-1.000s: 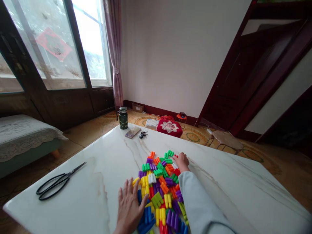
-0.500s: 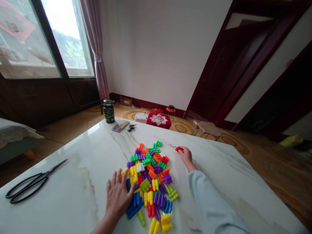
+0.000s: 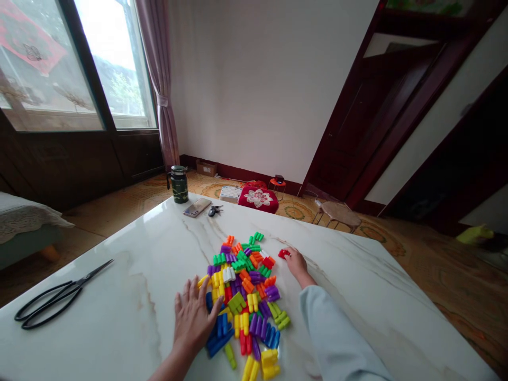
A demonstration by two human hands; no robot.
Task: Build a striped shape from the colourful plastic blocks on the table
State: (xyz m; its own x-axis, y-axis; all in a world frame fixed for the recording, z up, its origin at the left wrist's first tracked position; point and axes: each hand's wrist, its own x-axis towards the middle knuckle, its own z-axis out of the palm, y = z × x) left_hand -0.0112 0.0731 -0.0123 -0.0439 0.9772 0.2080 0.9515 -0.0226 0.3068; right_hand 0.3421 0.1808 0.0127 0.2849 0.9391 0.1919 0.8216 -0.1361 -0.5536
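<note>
A pile of plastic building blocks (image 3: 237,304) in many colours lies spread over the marble-look table (image 3: 159,248). My left hand (image 3: 194,309) rests open at the pile's left edge, fingers spread, its fingertips by a yellow block (image 3: 202,280) and blue blocks (image 3: 219,336). On the other side, my right hand (image 3: 297,263) pinches a red block (image 3: 283,254) between thumb and fingers, just right of the pile. Another red block (image 3: 269,262) lies in the pile close to it.
Black-handled scissors (image 3: 65,296) lie on the table's left. Along the far edge are a dark green flask (image 3: 179,185), a phone (image 3: 197,207) and keys (image 3: 215,210). Beyond, on the floor, stand a red cushioned stool (image 3: 259,198) and a folding stool (image 3: 339,212).
My right hand has moved a little left and down with the red block, closer to the pile. My left hand has hardly moved. The view has shifted slightly.
</note>
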